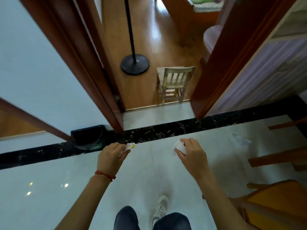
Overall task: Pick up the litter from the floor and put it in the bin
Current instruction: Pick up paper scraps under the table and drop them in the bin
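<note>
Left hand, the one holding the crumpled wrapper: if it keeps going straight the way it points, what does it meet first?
The left hand holding the wrapper points forward over the black marble strip. Nothing stands in that line before the door frame. The bin sits off to its left. Depth is uncertain.

Small wooden chair beside black lamp base.

Pale glossy floor tiles mirror ceiling lights. A polished black marble strip with pale veins crosses them. Beyond lies shiny orange-brown wooden flooring, bearing a small unvarnished pale wooden chair. The dark bin holds a glossy plastic liner. Crumpled white paper looks matt.
</note>
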Motion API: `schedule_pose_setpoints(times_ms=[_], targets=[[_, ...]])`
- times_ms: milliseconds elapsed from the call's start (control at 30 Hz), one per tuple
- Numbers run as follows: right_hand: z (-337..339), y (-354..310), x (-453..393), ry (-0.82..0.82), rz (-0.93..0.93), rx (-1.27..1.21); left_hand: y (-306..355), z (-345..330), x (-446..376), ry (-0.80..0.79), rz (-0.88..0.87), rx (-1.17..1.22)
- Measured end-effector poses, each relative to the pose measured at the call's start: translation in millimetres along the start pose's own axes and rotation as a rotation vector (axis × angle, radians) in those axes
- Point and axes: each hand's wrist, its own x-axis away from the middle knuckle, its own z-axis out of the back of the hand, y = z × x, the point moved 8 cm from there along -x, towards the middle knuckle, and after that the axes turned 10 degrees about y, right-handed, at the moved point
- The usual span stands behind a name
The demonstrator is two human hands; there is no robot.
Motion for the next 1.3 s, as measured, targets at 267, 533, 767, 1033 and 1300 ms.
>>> schedule_pose_setpoints(times_ms=[267, 533, 767, 1033, 1300], targets=[[-46.6, -127.5, 43.6, -0.044, 0.112, -0.046, -88.9, 92.4, 79.7, 0.067, 0.116, -0.058], [-99.3, -254.3, 82.1, -0.074, 0.139, -0.087, -196.0, 182.4, 150.2, 0.102, 0.227, -0.084], [-148.7, -323.1, 75.3, -0.132, 0.196, -0.091, -264.2, 211.8, 156.2, 0.133, 0.28, -0.092], [-233.4, -356.0, 5.9, -0.199, 0.181, -0.074, -344.6, 199.1, 98.4, 0.128, 0.295, -0.108], [-310.5, -388.4, -57.0, -0.285, 0.176, -0.068, -417.2, 179.2, 39.0, 0.121, 0.306, -0.084]])
